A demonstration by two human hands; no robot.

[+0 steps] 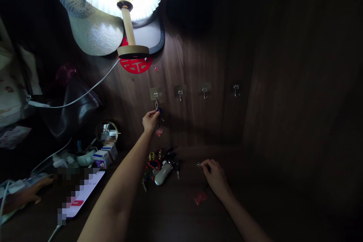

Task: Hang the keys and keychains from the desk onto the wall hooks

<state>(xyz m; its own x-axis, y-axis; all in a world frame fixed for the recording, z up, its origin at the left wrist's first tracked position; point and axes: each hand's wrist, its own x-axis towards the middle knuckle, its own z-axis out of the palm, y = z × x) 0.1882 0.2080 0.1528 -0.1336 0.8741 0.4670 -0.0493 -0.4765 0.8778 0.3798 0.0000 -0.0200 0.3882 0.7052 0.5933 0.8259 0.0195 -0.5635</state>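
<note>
My left hand (150, 121) is raised to the wooden wall and pinches a keychain with a metal clasp (156, 106) and a blue part. The clasp's top is right at the leftmost wall hook (155, 95); whether it hangs on it I cannot tell. Just under that hand is a small red piece (159, 131). Low over the dark tabletop, my right hand (217, 177) has its fingers closed on a small metal piece (199, 164), too small to name. Between my arms lies a pile of keys and colourful trinkets with a silver oval case (163, 174).
Three more hooks (180, 93) run rightward along the wall. A lit lamp (127, 26) and hats (98, 32) are above. At left are a phone (85, 194), small boxes (104, 155), a round mirror (109, 132) and cables. A red packet (200, 197) lies near my right wrist.
</note>
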